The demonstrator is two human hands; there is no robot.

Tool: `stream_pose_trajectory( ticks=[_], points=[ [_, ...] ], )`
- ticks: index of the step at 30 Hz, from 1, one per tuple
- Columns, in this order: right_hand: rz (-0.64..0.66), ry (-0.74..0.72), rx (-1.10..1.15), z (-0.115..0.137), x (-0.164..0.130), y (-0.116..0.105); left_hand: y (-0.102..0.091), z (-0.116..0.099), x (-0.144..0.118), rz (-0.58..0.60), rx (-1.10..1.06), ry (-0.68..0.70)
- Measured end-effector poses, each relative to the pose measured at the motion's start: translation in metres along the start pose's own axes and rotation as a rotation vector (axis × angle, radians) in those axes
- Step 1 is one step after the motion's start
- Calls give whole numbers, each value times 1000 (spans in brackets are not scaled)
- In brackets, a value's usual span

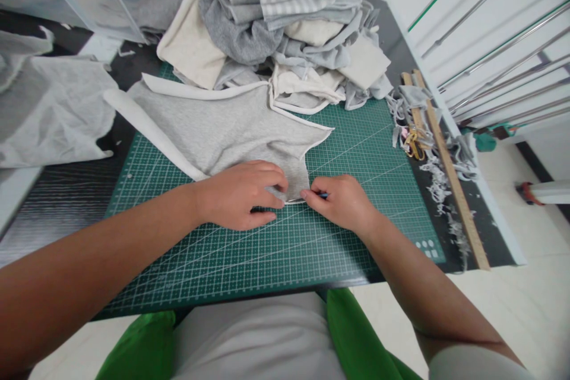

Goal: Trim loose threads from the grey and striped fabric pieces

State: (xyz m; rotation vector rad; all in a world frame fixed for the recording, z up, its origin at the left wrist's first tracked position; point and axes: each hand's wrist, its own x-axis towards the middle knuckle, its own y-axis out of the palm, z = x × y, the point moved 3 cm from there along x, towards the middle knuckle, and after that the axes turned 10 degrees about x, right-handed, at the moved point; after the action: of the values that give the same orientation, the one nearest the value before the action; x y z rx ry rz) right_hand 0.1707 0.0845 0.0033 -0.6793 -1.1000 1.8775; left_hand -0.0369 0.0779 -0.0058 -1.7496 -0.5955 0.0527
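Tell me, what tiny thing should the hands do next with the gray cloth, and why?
Probably slide the small blue-handled tool a little further along the white seam. The right hand pinches it at the gray fabric piece's lower edge, while the left hand presses that edge flat on the green cutting mat.

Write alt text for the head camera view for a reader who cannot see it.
Two bare hands work the lower edge of a grey fabric piece on a green cutting mat: the left hand presses it flat, the right hand pinches a thin blue-handled tool. A fabric pile lies behind; wooden rulers lie right.
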Motion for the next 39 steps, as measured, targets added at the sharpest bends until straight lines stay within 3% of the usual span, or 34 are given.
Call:
stream_pose_trajectory(
  ticks=[39],
  points=[
    [-17,7,29,6,2,3,-3,-4,-2,55,74,36]
  ],
)
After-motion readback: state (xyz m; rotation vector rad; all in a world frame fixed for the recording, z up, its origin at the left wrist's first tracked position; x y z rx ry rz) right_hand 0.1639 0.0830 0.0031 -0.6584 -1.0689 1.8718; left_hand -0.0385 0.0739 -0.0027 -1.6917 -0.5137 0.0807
